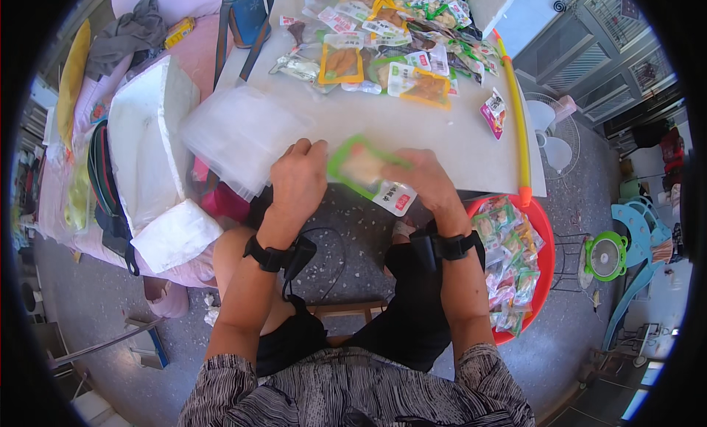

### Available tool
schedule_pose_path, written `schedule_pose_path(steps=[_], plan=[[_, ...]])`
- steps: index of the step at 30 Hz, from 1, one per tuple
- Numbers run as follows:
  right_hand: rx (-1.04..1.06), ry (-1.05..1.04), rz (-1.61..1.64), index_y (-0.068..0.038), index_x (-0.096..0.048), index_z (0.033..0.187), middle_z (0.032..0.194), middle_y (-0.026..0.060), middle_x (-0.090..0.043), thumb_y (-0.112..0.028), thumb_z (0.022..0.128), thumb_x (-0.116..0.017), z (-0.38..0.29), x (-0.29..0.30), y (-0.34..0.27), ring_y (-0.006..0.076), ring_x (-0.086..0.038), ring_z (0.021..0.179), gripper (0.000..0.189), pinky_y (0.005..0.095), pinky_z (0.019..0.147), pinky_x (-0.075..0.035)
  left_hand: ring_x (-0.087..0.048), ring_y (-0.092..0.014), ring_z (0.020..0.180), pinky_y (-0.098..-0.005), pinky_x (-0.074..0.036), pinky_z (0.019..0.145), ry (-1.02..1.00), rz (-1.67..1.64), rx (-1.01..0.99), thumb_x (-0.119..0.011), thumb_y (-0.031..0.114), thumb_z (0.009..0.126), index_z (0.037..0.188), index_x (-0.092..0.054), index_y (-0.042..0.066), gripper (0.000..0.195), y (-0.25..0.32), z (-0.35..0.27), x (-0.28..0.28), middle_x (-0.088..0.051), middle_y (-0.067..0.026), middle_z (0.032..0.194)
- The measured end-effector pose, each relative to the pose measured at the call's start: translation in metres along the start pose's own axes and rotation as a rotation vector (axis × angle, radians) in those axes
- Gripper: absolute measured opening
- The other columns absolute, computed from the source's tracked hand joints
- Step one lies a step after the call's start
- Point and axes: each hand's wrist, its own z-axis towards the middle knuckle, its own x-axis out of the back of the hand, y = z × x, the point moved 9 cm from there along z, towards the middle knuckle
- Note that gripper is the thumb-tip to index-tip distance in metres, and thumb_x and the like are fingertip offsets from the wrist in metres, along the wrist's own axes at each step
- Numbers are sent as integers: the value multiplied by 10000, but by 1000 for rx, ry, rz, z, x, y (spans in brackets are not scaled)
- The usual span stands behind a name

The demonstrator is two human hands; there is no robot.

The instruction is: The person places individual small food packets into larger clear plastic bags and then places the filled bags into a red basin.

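Over the near edge of the white table (353, 115), my right hand (428, 175) grips a green-edged snack packet (359, 162). The packet is slightly blurred, with pale food showing inside and a white end bearing print. My left hand (301, 175) is just left of the packet, its fingers curled; whether a thin piece of plastic lies between them cannot be made out. Beside it, a stack of clear plastic bags (248, 128) overhangs the table's left edge. Farther back spreads a heap of sealed food packets (409, 45), some yellow-edged, some green.
A red basin (547, 267) full of packets stands on the floor at right. A yellow tube (516, 123) runs along the table's right side, near one small purple-and-white packet (493, 115). At left sit a white foam box (146, 139) and a blue holder with straps (246, 21).
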Motion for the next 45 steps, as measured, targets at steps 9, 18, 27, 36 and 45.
schedule_pose_path(steps=[9, 18, 27, 36, 45], plan=[[69, 62, 211, 21, -598, 957, 771, 28, -593, -68, 734, -630, 9, -11, 1, 80, -545, 666, 242, 214, 563, -444, -540, -263, 664, -361, -445, 522, -77, -96, -265, -558, 18, 697, 958, -580, 28, 262, 49, -10, -15, -488, -98, 724], [-100, 213, 72, 2, -602, 942, 607, -10, -553, -63, 750, -611, -18, 14, 10, 31, -433, 460, 203, 161, 404, -323, -535, -266, 695, -355, -453, 546, -122, -164, -239, -564, 13, 667, 1003, -572, 29, 337, 56, -13, -23, -476, -98, 728], [2, 133, 218, -21, -608, 832, 594, -10, -549, -83, 775, -607, -21, 21, 15, 27, -414, 434, 84, 154, 388, -300, -530, -279, 700, -354, -443, 548, -137, -403, -324, -576, -20, 646, 1033, -561, 31, 391, 78, -15, -25, -478, -104, 725], [-80, 303, -48, 4, -586, 771, 587, 35, -563, -73, 782, -567, -20, 25, 16, 59, -458, 427, 80, 194, 373, -361, -533, -295, 720, -374, -454, 586, -138, -130, -164, -572, -20, 636, 959, -560, 8, 324, 63, -9, -36, -486, -120, 749], [170, 358, 264, 19, -594, 821, 663, 62, -595, -57, 806, -493, -5, 16, 14, 86, -495, 468, 127, 202, 400, -389, -519, -298, 729, -360, -450, 597, -72, -418, -305, -547, -57, 617, 1051, -549, 14, 440, 87, -7, -33, -479, -118, 772]])
